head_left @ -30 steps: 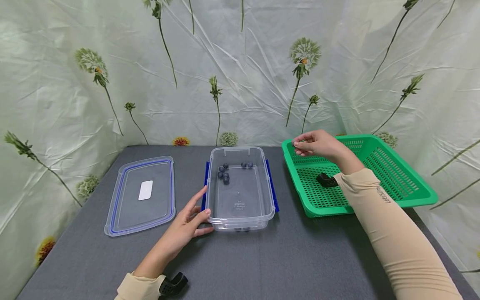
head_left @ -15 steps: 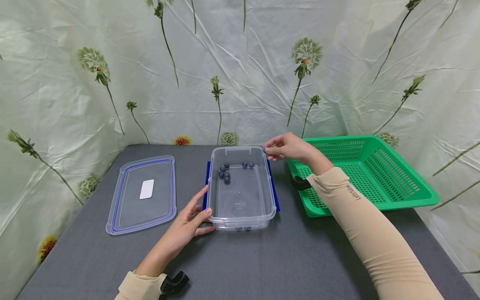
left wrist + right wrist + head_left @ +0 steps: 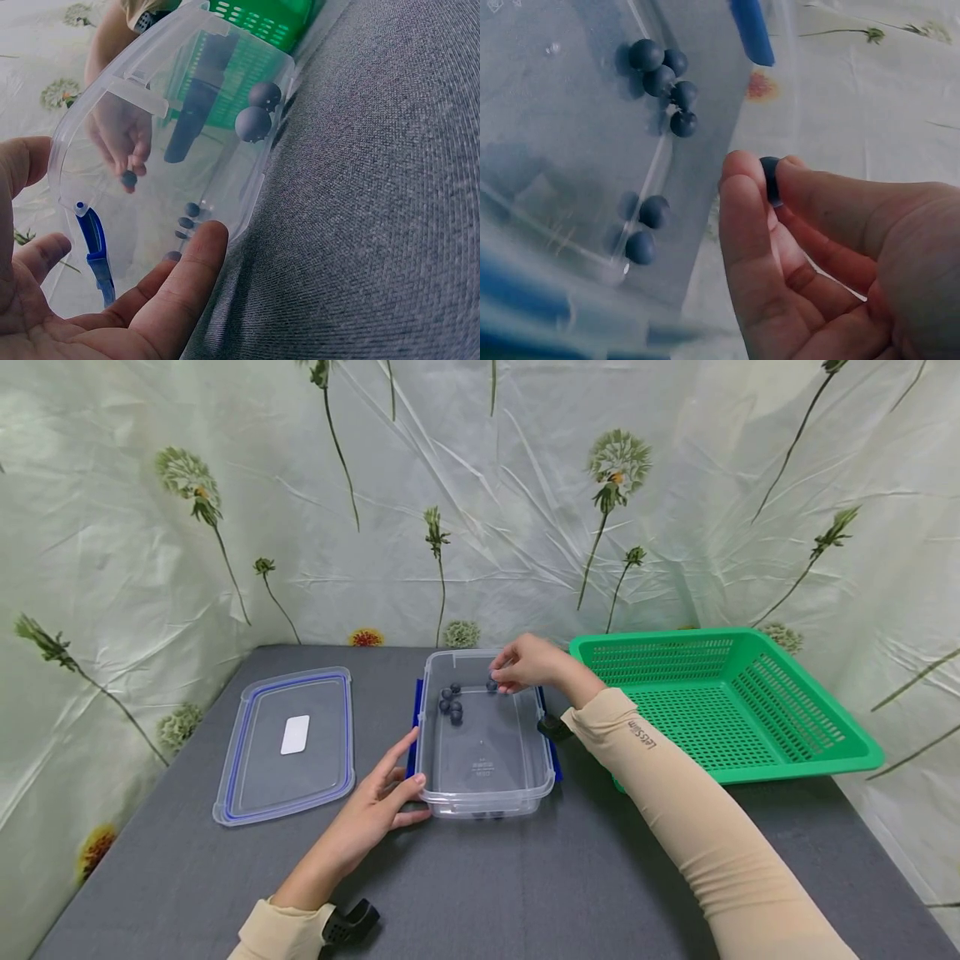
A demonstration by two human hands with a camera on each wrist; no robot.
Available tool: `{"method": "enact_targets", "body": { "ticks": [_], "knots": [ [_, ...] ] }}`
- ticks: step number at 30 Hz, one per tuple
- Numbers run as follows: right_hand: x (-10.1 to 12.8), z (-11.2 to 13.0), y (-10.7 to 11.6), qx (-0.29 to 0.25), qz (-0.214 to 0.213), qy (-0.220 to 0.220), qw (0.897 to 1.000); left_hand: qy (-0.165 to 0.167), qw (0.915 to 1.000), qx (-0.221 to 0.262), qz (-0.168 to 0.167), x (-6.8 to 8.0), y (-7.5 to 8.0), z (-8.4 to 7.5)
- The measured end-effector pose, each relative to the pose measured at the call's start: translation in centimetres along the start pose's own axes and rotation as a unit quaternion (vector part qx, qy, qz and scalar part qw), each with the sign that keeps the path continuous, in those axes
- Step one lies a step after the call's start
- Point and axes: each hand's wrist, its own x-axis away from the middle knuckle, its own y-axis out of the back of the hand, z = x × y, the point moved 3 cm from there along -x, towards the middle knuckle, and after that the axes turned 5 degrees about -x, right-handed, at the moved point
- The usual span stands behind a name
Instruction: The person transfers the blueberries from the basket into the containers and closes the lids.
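Note:
A clear plastic food container (image 3: 483,752) with blue side clips stands on the grey cloth, its top uncovered. Several blueberries (image 3: 658,81) lie on its floor toward the far end. Over that end, my right hand (image 3: 528,662) pinches one blueberry (image 3: 771,180) between thumb and fingertips. My left hand (image 3: 375,810) rests against the container's near left side, thumb at the rim and fingers extended along the wall. Through the plastic in the left wrist view, two blueberries (image 3: 253,124) show close at the near end.
To the left lies a clear lid (image 3: 258,793) with a blue seal and a white label (image 3: 295,734). A green slotted basket (image 3: 772,702) stands on the right, partly behind the right sleeve. A flower-printed sheet (image 3: 517,527) hangs behind the table.
My right hand has moved left from above the green basket to over the container's far end, carrying a blueberry. My left hand has stayed against the container.

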Motion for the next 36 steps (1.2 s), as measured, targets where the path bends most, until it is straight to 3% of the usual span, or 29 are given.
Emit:
{"method": "enact_targets", "body": {
  "ticks": [6,14,18,25,36],
  "knots": [
    [-1.1,0.1,-1.3,0.008,0.002,-0.023,1.0,-0.002,1.0,-0.001,0.001,0.0,0.0,0.0],
    [-1.7,0.2,-2.1,-0.039,-0.007,-0.042,0.998,-0.002,1.0,0.002,0.002,0.0,-0.1,-0.1],
    [-1.5,0.2,-1.8,-0.093,-0.006,-0.027,0.995,-0.004,1.0,0.003,0.002,0.0,-0.1,-0.2],
    [-0.8,0.6,-1.4,-0.199,0.0,0.0,0.98,-0.009,0.9999,0.006,0.004,0.0,-0.1,-0.2],
    [1.4,1.8,-2.5,-0.205,-0.005,0.035,0.978,-0.004,0.9998,-0.017,-0.006,0.1,0.3,-0.4]
  ]
}}
